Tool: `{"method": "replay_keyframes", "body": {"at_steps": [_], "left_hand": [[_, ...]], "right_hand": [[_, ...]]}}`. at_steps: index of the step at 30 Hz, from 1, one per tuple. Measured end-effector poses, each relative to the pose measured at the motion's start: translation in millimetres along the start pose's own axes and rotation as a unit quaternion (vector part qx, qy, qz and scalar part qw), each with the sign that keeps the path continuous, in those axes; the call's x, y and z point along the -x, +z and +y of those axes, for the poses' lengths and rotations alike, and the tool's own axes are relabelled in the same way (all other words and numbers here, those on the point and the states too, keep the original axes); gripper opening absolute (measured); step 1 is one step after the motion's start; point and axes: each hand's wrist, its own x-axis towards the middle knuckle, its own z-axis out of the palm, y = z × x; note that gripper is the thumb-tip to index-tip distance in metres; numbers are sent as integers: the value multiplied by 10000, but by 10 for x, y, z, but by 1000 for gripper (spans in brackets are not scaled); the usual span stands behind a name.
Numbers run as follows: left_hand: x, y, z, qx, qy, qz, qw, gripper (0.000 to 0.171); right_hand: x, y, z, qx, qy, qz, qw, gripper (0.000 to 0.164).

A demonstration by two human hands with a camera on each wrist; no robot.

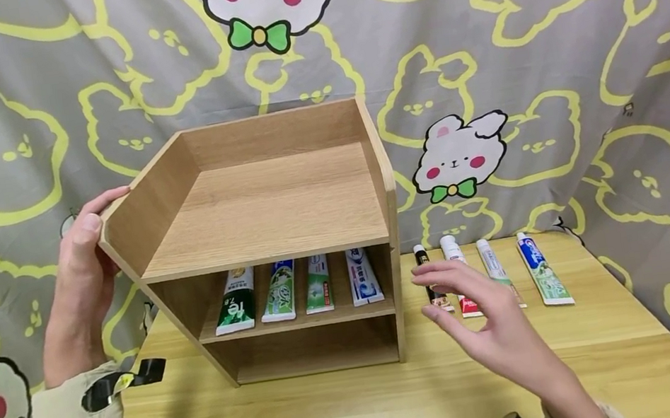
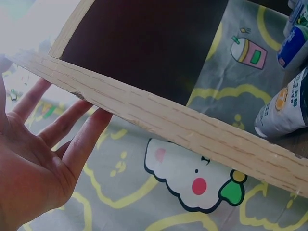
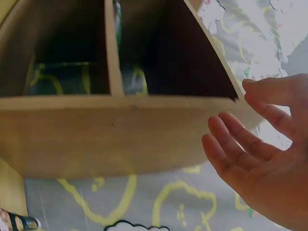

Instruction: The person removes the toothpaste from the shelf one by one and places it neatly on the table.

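Note:
A wooden desktop shelf [image 1: 270, 207] stands on the table, with an open tray top and two levels below. My left hand [image 1: 83, 273] rests against the outer side of its left panel, fingertips touching the wood; in the left wrist view its fingers [image 2: 91, 139] lie nearly straight along the panel edge. Several toothpaste tubes, including a dark green and white one [image 1: 237, 301] and a blue and white one [image 1: 362, 278], lie side by side on the middle level. My right hand [image 1: 495, 322] hovers beside the right panel [image 3: 110, 134], holding nothing, fingers parted from the thumb.
To the right of the shelf, several more toothpaste tubes lie in a row on the table [image 1: 338, 415], among them a black one [image 1: 426, 275] and a blue and green one [image 1: 543, 269]. Behind stands a grey curtain [image 1: 302, 63] with cartoon prints.

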Motion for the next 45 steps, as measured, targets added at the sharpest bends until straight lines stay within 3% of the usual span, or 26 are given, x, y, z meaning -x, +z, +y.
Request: {"method": "replay_keyframes", "body": {"at_steps": [5, 9, 15, 25, 30, 38, 45], "left_hand": [[1, -19, 14, -48, 73, -29, 10000, 54], [5, -16, 20, -62, 61, 31, 10000, 55], [6, -18, 27, 36, 6, 1, 10000, 54], [19, -51, 15, 90, -27, 7, 10000, 54], [22, -54, -6, 38, -3, -10, 10000, 55], [14, -44, -26, -3, -27, -56, 10000, 54], [11, -22, -4, -51, -24, -77, 10000, 55]], "right_hand": [[-5, 201, -46, 120, -120, -118, 9998, 46], [14, 359, -81, 176, 107, -239, 9995, 42], [-6, 583, -121, 456, 154, -84, 9988, 36], [-139, 970, -166, 995, 240, -88, 9947, 42], [-224, 1148, -150, 1531, 351, -192, 9874, 47], [-318, 1353, 2, 2420, 363, 3, 9696, 45], [-427, 1376, 13, 2699, 949, -280, 9578, 55]]}}
